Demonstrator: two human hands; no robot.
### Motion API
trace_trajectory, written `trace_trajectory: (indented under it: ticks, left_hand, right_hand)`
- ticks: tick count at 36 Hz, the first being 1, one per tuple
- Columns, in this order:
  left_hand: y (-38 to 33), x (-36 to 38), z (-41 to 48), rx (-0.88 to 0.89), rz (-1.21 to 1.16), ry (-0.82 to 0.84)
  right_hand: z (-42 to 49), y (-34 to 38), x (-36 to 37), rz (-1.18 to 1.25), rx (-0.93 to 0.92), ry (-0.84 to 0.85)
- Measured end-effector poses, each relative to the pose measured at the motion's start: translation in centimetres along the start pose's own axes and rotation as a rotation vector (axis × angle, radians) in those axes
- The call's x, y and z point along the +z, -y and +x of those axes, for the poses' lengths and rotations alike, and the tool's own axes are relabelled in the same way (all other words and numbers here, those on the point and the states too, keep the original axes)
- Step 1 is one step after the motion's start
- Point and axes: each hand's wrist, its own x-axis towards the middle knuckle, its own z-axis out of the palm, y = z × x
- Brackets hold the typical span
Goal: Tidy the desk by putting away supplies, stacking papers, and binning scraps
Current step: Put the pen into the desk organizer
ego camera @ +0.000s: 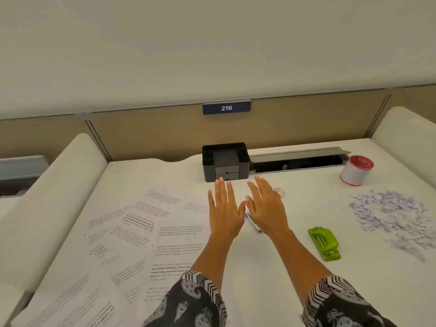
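My left hand [224, 208] and my right hand [266, 206] are held flat side by side over the middle of the white desk [271, 279], fingers straight, holding nothing. A pen [253, 223] lies partly hidden under my right hand. Several printed paper sheets [132, 237] lie scattered across the left half of the desk. A green stapler-like tool [324, 243] lies to the right of my right forearm. A heap of small paper scraps [391, 213] covers the far right. A black desk organiser [225, 165] with small drawers stands at the back, just beyond my fingertips.
A white cup with a red rim [356, 169] stands at the back right. An open grey cable tray [297, 161] runs along the back edge. A small pale ring [280, 191] lies by my right fingers. Cushioned white dividers flank the desk; a tan panel bears a 216 sign [226, 108].
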Motion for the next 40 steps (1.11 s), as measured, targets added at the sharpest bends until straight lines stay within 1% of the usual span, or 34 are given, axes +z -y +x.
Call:
trace_trajectory:
  ticks: [1,2,8,15,20,26,32,40]
  left_hand:
    - [0.1,0.3,-0.2,-0.014,-0.007,0.031]
    - [0.3,0.5,-0.5,-0.025,-0.016,0.056]
    - [1.2,3.2,-2.1,-0.011,0.017,0.129]
    - [1.0,5.4,-5.0,0.012,0.011,0.197]
    - [1.0,6.4,-6.1,-0.004,-0.007,0.258]
    - [0.1,7.2,-6.3,-0.077,-0.030,0.262]
    - [-1.3,8.9,-6.4,-0.129,-0.062,0.228]
    - [-2.0,10.9,-6.1,-0.141,-0.056,0.244]
  right_hand:
    - [-0.3,0.0,0.2,0.018,0.012,0.040]
    - [-0.5,0.1,0.3,0.023,0.040,0.043]
    - [-3.3,0.0,1.8,0.043,0.115,0.166]
    - [-5.7,-1.2,3.8,-0.041,0.140,0.290]
    - [-5.5,-1.7,4.3,-0.050,0.179,0.407]
    - [-4.1,-2.2,5.1,-0.046,0.239,0.495]
    - [-2.7,-2.8,6.0,-0.057,0.194,0.513]
    - [-0.6,-3.2,6.8,0.018,0.195,0.580]
